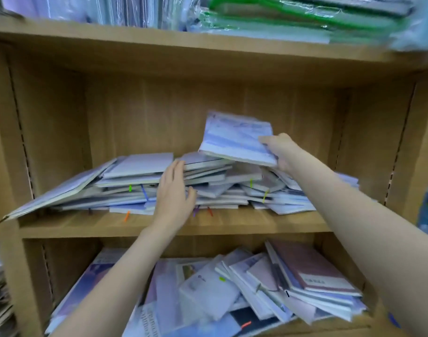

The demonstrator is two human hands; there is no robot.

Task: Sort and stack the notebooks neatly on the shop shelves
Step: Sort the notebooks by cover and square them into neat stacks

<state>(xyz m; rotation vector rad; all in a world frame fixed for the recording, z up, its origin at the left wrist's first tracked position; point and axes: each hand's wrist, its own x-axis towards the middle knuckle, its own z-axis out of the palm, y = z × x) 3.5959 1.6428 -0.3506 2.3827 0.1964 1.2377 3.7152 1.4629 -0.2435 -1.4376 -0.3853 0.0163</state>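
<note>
Two bare forearms entered from the lower edge of the frame, reaching toward a light-brown wooden shelf unit (159,226).

Right hand (279,150), right of centre: fingers and thumb pinched round the right edge of a pale blue notebook (235,139), held tilted, its left edge dipping to or just above the top of the pile; blurred.

Left hand (174,193), centre: released, fingers straight and together, palm turned right, laid against the front of the pile on the middle shelf; thumb near a lower notebook edge.

Pile of notebooks (135,183), middle shelf, centre of frame: loose and uneven, white and pale blue covers, several slumped to the left with one corner overhanging the shelf's left end. Coloured ribbon markers showed at the front, among them green (130,188), blue (145,193) and orange (127,216).

Lower shelf, bottom of frame: scattered heap of notebooks (208,288), mostly pale and in clear wrapping, lying at odd angles. One maroon-covered notebook (312,268) topped a small stack at lower right.

Top shelf, upper edge of frame: plastic-wrapped stationery, upright pale items (125,8) at upper left, flat packs with green trim (281,15) at upper right; detail too blurred to tell
</note>
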